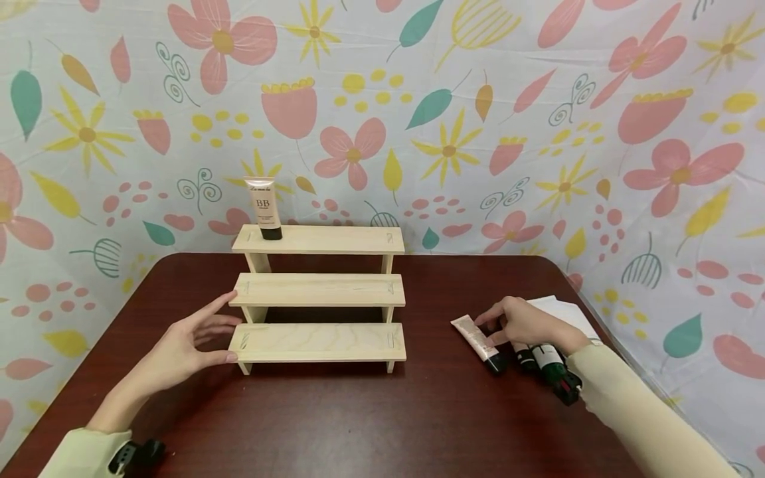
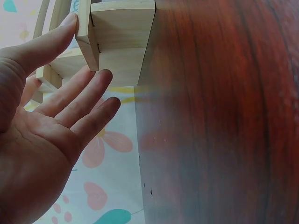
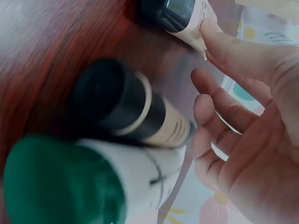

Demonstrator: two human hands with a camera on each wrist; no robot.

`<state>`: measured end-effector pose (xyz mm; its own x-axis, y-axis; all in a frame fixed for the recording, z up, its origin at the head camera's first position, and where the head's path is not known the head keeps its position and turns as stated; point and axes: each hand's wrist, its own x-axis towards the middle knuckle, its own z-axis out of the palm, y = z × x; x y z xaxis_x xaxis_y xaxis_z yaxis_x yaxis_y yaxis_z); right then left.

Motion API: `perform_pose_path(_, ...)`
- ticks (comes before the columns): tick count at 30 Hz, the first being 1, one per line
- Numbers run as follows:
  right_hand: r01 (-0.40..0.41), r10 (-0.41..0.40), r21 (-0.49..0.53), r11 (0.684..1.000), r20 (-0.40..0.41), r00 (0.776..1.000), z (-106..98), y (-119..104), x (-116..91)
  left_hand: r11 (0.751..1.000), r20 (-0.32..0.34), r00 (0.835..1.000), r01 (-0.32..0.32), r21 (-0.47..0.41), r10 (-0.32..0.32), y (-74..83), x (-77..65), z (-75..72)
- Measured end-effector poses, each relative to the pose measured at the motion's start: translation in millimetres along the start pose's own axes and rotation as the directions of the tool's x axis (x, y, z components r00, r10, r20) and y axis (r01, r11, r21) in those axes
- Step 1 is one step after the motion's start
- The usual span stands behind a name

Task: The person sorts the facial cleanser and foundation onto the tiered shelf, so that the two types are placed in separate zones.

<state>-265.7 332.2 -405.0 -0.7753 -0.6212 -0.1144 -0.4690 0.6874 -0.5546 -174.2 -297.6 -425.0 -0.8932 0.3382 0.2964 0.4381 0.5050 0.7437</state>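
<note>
A three-tier wooden display stand [image 1: 323, 290] stands on the table, a beige BB cream tube [image 1: 265, 207] upright on its black cap at the left of the top tier. My left hand [image 1: 179, 345] touches the stand's left end, thumb at the bottom board and index fingertip at the middle one, fingers extended. With thumb and index finger my right hand [image 1: 526, 323] pinches a pinkish cosmetic tube [image 1: 475, 334] with a black cap, which lies slanted at the right. The right wrist view shows the thumb on this tube's label [image 3: 198, 23].
Right beside that hand lie a black-capped beige tube [image 3: 175, 126] and a white tube with a green cap [image 3: 60, 182]. White items [image 1: 574, 315] lie behind the right wrist. A floral cloth [image 1: 442, 133] hangs behind the dark wooden table [image 1: 323, 425].
</note>
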Motion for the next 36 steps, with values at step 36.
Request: perform_pose_path(36, -0.030, -0.005, 0.262, 0.965, 0.131, 0.991, 12.0, -9.2, 22.8, 1.000, 0.005, 1.000, 0.007, 0.001, -0.007, -2.0, -0.9, 0.0)
